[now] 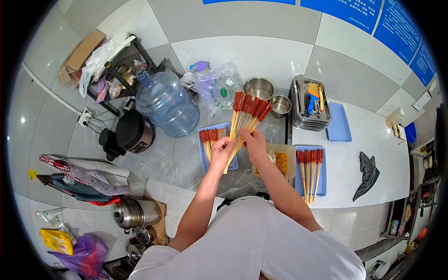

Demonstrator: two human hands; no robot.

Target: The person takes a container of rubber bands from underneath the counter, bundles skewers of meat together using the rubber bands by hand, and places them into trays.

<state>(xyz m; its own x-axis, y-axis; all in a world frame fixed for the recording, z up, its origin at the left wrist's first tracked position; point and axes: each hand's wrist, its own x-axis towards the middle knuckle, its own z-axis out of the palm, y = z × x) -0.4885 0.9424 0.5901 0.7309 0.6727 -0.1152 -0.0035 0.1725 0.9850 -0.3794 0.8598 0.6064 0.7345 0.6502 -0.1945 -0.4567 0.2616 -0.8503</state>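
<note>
Left hand (221, 151), right hand (254, 145) holding fanned skewers (252, 123).
Fingers (246, 135) pinching thin sticks (234, 123), rough red chunks (255, 108) topping them; veined grey counter (186, 161) lying below, glossy tiled wall (266, 51) rising behind.

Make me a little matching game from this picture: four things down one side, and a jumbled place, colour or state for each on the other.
Things
1. Lifted bundle of skewers
2. Big water bottle
3. Dark cloth
4. Wall signs

Places, colours, states
A. Crumpled on the white table
B. Blue with white writing
C. Fanned out between the left hand and right hand
D. Beside the black cooker

Right pairs: 1-C, 2-D, 3-A, 4-B
</note>
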